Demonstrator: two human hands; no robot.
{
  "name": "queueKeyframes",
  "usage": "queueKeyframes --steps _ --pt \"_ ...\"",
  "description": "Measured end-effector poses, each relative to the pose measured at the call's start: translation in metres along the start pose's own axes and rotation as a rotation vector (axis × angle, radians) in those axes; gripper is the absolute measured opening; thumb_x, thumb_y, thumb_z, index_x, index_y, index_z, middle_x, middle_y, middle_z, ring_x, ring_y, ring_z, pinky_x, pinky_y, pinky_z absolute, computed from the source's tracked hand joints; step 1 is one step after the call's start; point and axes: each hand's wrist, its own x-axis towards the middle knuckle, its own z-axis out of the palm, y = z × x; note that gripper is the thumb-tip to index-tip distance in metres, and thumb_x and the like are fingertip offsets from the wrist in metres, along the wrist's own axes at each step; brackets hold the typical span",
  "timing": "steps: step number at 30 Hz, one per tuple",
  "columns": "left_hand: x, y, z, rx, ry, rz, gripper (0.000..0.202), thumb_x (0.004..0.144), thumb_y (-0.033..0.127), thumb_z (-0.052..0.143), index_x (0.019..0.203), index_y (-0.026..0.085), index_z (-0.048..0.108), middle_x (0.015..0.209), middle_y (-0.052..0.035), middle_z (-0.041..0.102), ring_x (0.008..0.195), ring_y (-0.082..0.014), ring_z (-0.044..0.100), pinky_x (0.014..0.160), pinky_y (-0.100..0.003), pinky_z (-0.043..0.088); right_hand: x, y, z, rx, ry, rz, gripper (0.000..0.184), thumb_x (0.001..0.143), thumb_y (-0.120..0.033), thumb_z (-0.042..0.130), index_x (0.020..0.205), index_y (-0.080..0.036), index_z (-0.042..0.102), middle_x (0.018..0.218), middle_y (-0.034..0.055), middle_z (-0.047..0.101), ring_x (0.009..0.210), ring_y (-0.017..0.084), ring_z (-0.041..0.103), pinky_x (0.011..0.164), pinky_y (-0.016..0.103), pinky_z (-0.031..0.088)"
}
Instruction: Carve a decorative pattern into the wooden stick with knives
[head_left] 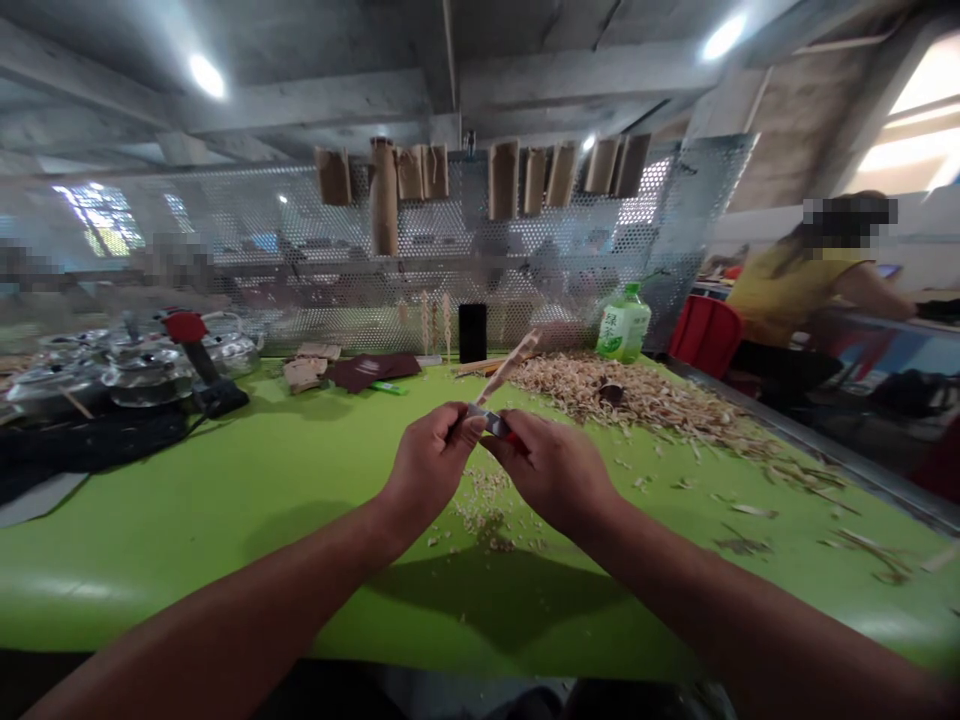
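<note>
My left hand (429,452) is closed round the lower end of a thin, pale wooden stick (511,364) that slants up to the right, its upper part looking shaped. Closed too, my right hand (561,468) grips a knife (493,421) with a wide grey blade and a bit of red showing at the handle. The blade lies against the stick's lower part, close to my left thumb. Most of the handle is hidden by my fingers. Small wood chips (491,500) are scattered on the green table (300,540) beneath both hands.
A heap of wood shavings (637,395) and a green-tea bottle (624,325) stand at the back right. A black phone (472,333) leans near the mesh screen (330,290). Metal kettles (146,372) and a red-topped black tool (201,360) crowd the left. A person (802,270) sits at right.
</note>
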Motion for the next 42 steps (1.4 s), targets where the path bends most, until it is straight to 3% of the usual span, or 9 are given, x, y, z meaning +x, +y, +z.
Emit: queueKeyframes --steps 8,13,19,25,33,42 --pt "-0.001 0.001 -0.001 0.057 0.016 -0.030 0.036 0.087 0.048 0.052 0.077 0.015 0.060 0.059 0.0031 0.046 0.055 -0.0098 0.038 0.049 -0.021 0.027 -0.002 0.000 0.001 -0.085 0.057 -0.018 0.023 0.089 -0.040 0.050 0.079 -0.020 0.053 0.072 0.0021 0.061 0.055 0.012 0.043 0.052 0.029 0.014" --pt "0.001 0.000 0.000 -0.007 -0.047 0.040 0.033 0.091 0.045 0.046 0.085 0.015 0.059 0.078 -0.0023 0.060 0.071 -0.0137 0.051 0.062 -0.023 0.038 0.003 0.005 0.006 0.163 -0.070 0.019 0.030 0.091 -0.044 0.046 0.072 -0.020 0.047 0.063 -0.0008 0.052 0.052 0.010 0.039 0.051 0.027 0.019" --pt "0.002 -0.006 -0.001 0.030 -0.045 0.093 0.032 0.092 0.044 0.045 0.088 0.016 0.060 0.086 -0.0041 0.061 0.079 -0.0158 0.053 0.070 -0.026 0.040 0.006 0.010 0.007 0.343 -0.174 0.032 0.034 0.091 -0.049 0.043 0.073 -0.020 0.047 0.061 -0.0024 0.048 0.054 0.010 0.041 0.051 0.026 0.022" --pt "0.002 -0.002 -0.004 0.108 -0.017 0.082 0.033 0.091 0.044 0.046 0.085 0.016 0.062 0.077 -0.0018 0.058 0.072 -0.0147 0.050 0.064 -0.025 0.037 0.004 0.007 0.007 0.177 -0.097 0.060 0.030 0.089 -0.044 0.047 0.071 -0.020 0.047 0.061 -0.0021 0.050 0.053 0.010 0.040 0.051 0.027 0.018" --pt "0.000 0.002 -0.001 0.113 0.040 -0.049 0.037 0.086 0.049 0.051 0.078 0.015 0.062 0.061 0.0017 0.050 0.057 -0.0108 0.041 0.052 -0.022 0.029 0.000 0.001 0.004 0.010 0.009 0.028 0.024 0.090 -0.040 0.048 0.077 -0.020 0.052 0.067 0.0008 0.059 0.055 0.011 0.044 0.052 0.028 0.016" --pt "0.002 0.003 0.001 -0.113 -0.019 -0.166 0.036 0.085 0.049 0.053 0.079 0.014 0.061 0.061 0.0029 0.044 0.055 -0.0090 0.036 0.048 -0.022 0.026 0.000 0.003 0.005 -0.045 0.029 0.029 0.023 0.089 -0.042 0.048 0.094 -0.020 0.056 0.077 0.0044 0.065 0.057 0.014 0.048 0.051 0.028 0.016"
